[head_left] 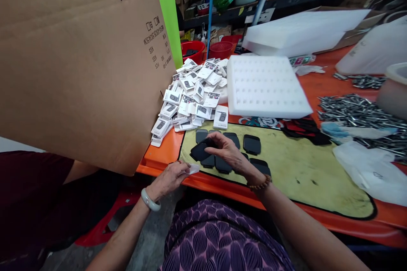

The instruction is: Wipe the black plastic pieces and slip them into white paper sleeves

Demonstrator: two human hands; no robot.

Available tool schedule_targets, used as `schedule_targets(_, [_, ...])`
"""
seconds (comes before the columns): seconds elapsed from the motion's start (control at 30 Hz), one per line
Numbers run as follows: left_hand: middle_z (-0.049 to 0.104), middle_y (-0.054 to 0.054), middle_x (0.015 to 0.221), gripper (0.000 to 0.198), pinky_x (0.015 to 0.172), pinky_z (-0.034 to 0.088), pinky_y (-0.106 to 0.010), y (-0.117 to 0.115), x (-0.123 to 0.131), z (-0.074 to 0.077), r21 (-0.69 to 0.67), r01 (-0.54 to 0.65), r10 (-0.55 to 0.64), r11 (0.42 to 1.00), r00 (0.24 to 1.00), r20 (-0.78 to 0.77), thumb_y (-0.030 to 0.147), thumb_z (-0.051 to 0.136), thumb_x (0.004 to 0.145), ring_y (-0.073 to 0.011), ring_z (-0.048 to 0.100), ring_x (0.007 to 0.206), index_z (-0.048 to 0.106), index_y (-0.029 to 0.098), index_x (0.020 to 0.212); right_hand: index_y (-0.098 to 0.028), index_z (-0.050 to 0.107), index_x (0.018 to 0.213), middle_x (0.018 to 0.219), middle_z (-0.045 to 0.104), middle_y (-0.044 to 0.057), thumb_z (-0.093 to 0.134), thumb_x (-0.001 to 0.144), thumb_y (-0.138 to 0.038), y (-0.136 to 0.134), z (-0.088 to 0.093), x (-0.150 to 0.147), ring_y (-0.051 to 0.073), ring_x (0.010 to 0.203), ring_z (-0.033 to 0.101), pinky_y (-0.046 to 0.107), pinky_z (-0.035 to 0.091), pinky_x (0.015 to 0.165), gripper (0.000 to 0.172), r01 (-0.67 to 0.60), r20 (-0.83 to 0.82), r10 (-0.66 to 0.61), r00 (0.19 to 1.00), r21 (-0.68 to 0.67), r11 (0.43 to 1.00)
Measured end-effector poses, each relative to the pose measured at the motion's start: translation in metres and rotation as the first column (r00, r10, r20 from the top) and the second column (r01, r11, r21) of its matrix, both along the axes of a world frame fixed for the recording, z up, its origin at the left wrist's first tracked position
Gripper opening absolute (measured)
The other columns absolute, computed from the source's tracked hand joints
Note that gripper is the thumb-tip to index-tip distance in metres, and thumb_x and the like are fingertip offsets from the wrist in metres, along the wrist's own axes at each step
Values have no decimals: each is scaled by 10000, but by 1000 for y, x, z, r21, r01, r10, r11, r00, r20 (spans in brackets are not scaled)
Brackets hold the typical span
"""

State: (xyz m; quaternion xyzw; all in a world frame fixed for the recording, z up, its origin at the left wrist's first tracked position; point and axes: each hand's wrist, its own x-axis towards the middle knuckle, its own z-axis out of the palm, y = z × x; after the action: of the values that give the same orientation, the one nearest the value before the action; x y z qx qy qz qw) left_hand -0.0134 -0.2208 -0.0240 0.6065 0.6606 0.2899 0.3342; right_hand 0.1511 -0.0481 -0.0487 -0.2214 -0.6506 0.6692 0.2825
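My left hand [170,180], with a pale bangle on its wrist, is closed on a small whitish piece [193,170], thin and partly see-through, perhaps a little bag. Between thumb and fingers, my right hand [226,151] grips a flat black rounded-square piece [199,151], tilted above the mat. Several similar black pieces lie in rows on the yellow mat [295,169] below and beside that hand, one of them a black square [252,144] to its right. My right palm and forearm partly hide the others.
A large cardboard box [85,63] rises at the left. Small white printed boxes [190,97] are heaped behind the mat, with a white foam block [267,87] beside them. Metal pieces [352,112] and a plastic bag [372,173] lie right. Another person's dark clothing [28,194] shows left.
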Motion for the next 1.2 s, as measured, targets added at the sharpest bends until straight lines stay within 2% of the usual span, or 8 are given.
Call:
schedule_targets(0.1, [622, -45, 879, 125, 774, 417, -248, 7, 10, 12, 45, 82, -79, 996, 996, -47, 205, 522, 887, -154, 563, 824, 627, 183, 821, -212, 567, 908, 863, 589, -1, 752, 678, -340, -11, 10, 11, 148, 796, 557, 293, 465, 747, 321, -41, -87, 32, 996, -108, 993])
schedule_targets(0.2, [574, -21, 768, 144, 701, 397, -242, 14, 20, 20, 87, 58, -53, 995, 997, -51, 249, 575, 876, -142, 527, 742, 634, 173, 769, -199, 595, 940, 884, 620, 13, 745, 707, -348, -17, 13, 20, 146, 794, 572, 290, 479, 737, 315, -101, -79, 93, 992, -103, 990])
schedule_targets(0.3, [559, -8, 709, 163, 686, 386, -244, 19, 30, 20, 111, 47, -48, 993, 999, 9, 274, 618, 857, -138, 512, 713, 638, 166, 737, -202, 632, 1016, 978, 656, 33, 689, 769, -325, -17, 18, 32, 170, 883, 600, 314, 483, 803, 281, -177, 40, 176, 984, 32, 984])
schedule_targets(0.47, [578, 4, 707, 166, 664, 378, -240, 25, 52, 8, 36, -19, 13, 999, 986, 167, 305, 677, 814, -120, 508, 672, 637, 162, 739, -235, 636, 1126, 1103, 670, 45, 632, 806, -228, -16, 32, 50, 206, 1009, 609, 352, 461, 912, 320, -337, 262, 266, 928, 280, 899])
schedule_targets(0.67, [490, 32, 655, 213, 550, 324, -219, 26, 71, -4, 35, -262, 221, 965, 872, 436, 329, 723, 754, -88, 401, 573, 610, 162, 688, -226, 547, 1091, 970, 621, 20, 670, 801, -280, -25, 35, 73, 145, 817, 582, 281, 495, 759, 320, -97, 171, 55, 984, 244, 965])
schedule_targets(0.93, [648, -63, 904, 168, 736, 433, -257, 31, 82, 7, 132, -346, 229, 929, 817, 530, 263, 741, 726, -184, 582, 885, 618, 168, 663, -217, 574, 942, 873, 587, 5, 647, 843, -352, -42, 16, 83, 132, 769, 563, 263, 481, 713, 183, 54, -18, -52, 998, 136, 989])
schedule_targets(1.07, [645, -71, 1001, 164, 782, 448, -266, 32, 86, 6, 132, -350, 213, 928, 784, 584, 257, 715, 758, -175, 597, 902, 598, 171, 681, -213, 609, 871, 823, 589, 12, 606, 874, -301, -48, 17, 76, 142, 757, 554, 264, 462, 695, 88, 131, -33, -127, 991, 245, 961])
schedule_targets(1.2, [598, -69, 1113, 189, 873, 465, -306, 33, 84, 0, 67, -392, 239, 918, 678, 695, 269, 719, 754, -198, 612, 998, 572, 171, 689, -212, 617, 855, 889, 602, 39, 575, 892, -246, -52, 15, 71, 164, 858, 571, 288, 455, 779, 66, 144, -54, -133, 990, 363, 921])
